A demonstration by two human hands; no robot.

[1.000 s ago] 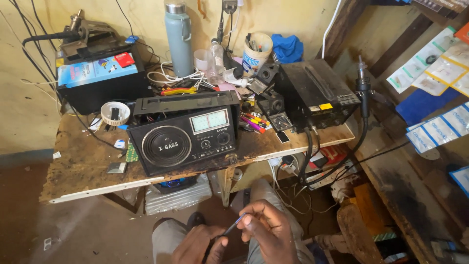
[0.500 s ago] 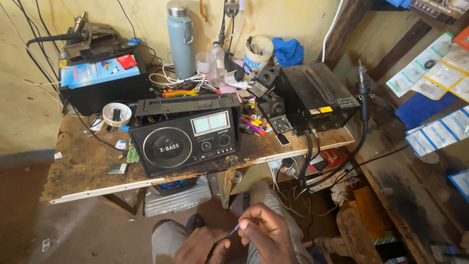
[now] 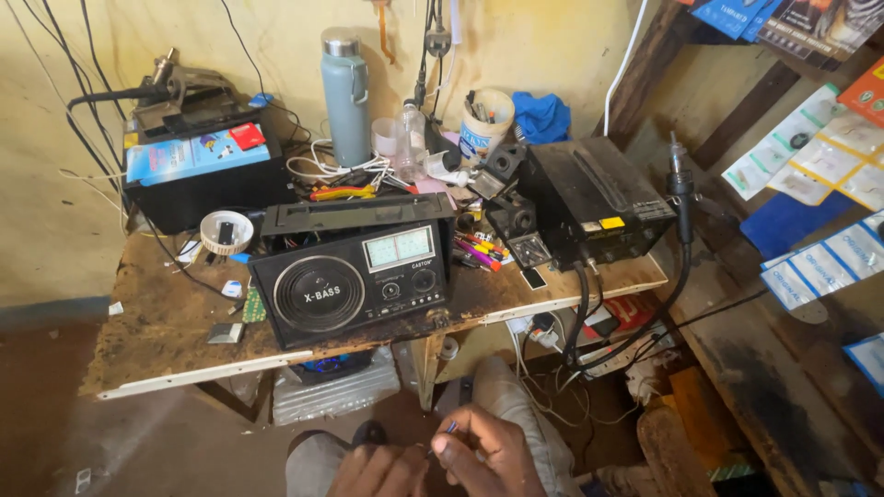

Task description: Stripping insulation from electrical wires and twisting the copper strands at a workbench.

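A thin wire [image 3: 440, 435] was pinched in the right hand [image 3: 488, 453], its length slanted toward the clenched left hand [image 3: 379, 471], below the bench [image 3: 166, 322].

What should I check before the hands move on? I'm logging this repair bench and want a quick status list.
1. Right hand pinching a thin wire with its fingers: ok.
2. Left hand close beside it, at the wire's other end: ok.
3. What the left hand grips: cannot tell, cut off by the frame.
4. Black radio upright on the wooden bench, untouched: ok.
5. Bench tidy around the radio: not ok, cables and tools scattered.
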